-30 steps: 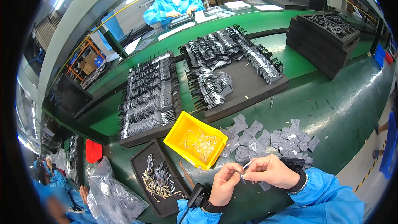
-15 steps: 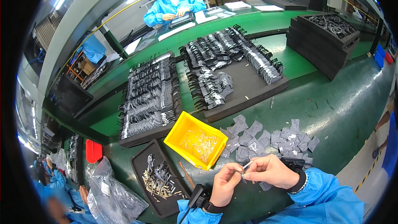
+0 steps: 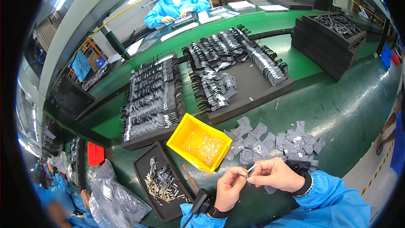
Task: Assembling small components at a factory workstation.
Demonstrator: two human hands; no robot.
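My left hand [image 3: 229, 187] and my right hand [image 3: 277, 175] meet over the near part of the table, thumbs and fingertips pinched together. Between them shows a small pale strip-like part [image 3: 252, 169], mostly covered by the fingers; its exact kind is unclear. Just beyond the hands lie loose flat grey plates [image 3: 254, 143] in a spread pile. A yellow bin [image 3: 179, 145] holding small pale slips stands to the left of that pile. Left of my left hand, a black tray [image 3: 140, 165] carries small metallic and brass-coloured parts.
Two black foam trays [image 3: 270, 95] of rowed dark parts with cables fill the middle. At the right rear rises a stack of black trays [image 3: 325, 44]. A clear plastic bag [image 3: 114, 198] and a red bin [image 3: 95, 154] lie left. Across the bench sits a co-worker [image 3: 177, 6].
My hands stay almost in place, with the fingertips shifting slightly around the small part. Across the bench, the co-worker's hands have moved a little apart.
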